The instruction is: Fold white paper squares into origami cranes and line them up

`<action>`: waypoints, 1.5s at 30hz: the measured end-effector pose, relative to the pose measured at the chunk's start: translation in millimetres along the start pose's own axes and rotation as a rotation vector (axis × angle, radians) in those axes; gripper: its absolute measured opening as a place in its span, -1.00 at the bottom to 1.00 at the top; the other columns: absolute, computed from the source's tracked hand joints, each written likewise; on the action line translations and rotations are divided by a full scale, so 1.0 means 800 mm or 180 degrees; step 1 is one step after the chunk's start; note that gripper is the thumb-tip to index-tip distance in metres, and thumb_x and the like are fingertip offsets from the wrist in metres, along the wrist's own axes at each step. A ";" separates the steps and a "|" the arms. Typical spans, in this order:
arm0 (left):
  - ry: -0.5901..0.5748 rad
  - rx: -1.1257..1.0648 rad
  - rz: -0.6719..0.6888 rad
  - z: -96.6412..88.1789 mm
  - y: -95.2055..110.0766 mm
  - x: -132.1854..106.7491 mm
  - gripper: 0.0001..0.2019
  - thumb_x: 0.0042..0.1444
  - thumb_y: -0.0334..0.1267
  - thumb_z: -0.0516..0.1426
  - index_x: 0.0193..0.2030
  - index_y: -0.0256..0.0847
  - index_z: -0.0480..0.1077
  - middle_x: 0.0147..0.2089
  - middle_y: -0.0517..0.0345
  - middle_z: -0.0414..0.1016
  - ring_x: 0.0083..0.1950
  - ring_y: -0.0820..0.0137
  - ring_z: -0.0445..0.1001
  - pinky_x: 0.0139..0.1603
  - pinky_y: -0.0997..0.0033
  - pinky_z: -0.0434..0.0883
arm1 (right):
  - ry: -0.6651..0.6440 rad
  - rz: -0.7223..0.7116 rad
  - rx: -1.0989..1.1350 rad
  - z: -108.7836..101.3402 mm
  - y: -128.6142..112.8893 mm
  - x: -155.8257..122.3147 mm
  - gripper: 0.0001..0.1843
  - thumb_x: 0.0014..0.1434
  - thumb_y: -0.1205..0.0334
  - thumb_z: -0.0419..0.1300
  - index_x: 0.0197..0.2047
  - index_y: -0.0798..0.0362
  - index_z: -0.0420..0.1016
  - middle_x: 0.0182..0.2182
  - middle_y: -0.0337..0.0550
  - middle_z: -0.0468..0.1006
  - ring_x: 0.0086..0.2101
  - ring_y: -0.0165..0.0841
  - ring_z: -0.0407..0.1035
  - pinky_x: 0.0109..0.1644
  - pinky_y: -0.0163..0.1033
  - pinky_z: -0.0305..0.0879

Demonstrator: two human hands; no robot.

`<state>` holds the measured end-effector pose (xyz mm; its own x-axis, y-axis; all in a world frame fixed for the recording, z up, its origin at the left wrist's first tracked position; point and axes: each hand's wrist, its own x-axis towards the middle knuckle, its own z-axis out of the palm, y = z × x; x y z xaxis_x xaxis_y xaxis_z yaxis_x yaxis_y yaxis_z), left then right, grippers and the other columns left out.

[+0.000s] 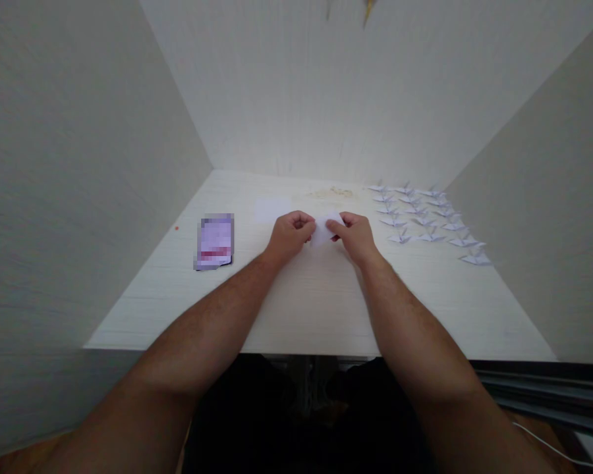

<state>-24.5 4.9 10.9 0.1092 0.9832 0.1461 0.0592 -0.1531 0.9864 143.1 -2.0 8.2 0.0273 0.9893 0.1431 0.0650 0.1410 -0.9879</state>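
Note:
A small white sheet of paper (321,234) is held up between both hands, over the middle of the desk. My left hand (295,232) pinches its left edge with thumb and fingers. On the opposite side, my right hand (352,232) grips the sheet, thumb lying on its face and fingers behind. Whether the sheet has folds in it I cannot make out. Behind my left hand, more white paper (271,209) lies flat on the desk. Several folded white paper cranes (418,222) stand in rows to the right of my right hand.
A tablet-like device with a blurred-out screen (215,240) lies at the left of the pale desk (306,309). A small red dot (176,228) is near the left edge. Pale walls close in the desk on three sides. A brownish mark (331,193) shows near the back.

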 end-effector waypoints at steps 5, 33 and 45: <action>-0.0161 0.0121 -0.0079 -0.001 -0.001 -0.001 -0.90 -0.09 -0.28 0.22 -0.44 -0.27 0.43 -0.60 0.24 0.41 -0.59 0.54 0.33 -0.55 0.55 0.26 | 0.0062 -0.0035 -0.0423 0.001 -0.003 -0.002 -0.78 -0.03 0.11 0.29 -0.47 0.11 0.52 -0.61 -0.28 0.46 -0.58 -0.46 0.28 -0.51 -0.34 0.18; -0.0006 -0.0149 -0.0739 -0.009 0.001 0.007 -0.94 -0.22 -0.35 0.16 -0.61 -0.25 0.34 -0.69 0.21 0.36 -0.66 0.52 0.28 -0.62 0.51 0.05 | -0.0416 -0.0214 -0.0047 0.003 0.006 0.000 -0.70 -0.04 0.21 0.30 -0.20 0.07 0.70 -0.57 -0.23 0.57 -0.57 -0.45 0.39 -0.49 -0.32 0.32; 0.0138 -0.0451 -0.0778 -0.009 -0.004 0.009 -0.90 -0.25 -0.34 0.19 -0.62 -0.22 0.32 -0.68 0.23 0.32 -0.65 0.52 0.24 -0.63 0.47 0.08 | -0.0332 -0.0115 -0.0014 0.007 -0.005 -0.006 -0.83 -0.13 0.31 0.26 -0.42 0.03 0.67 -0.55 -0.25 0.60 -0.52 -0.44 0.44 -0.37 -0.27 0.44</action>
<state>-31.0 13.6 9.4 0.0662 0.9931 -0.0972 -0.0609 0.1013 0.9930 137.4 -6.9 11.2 -0.0790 0.9820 0.1713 0.0685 0.1768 -0.9819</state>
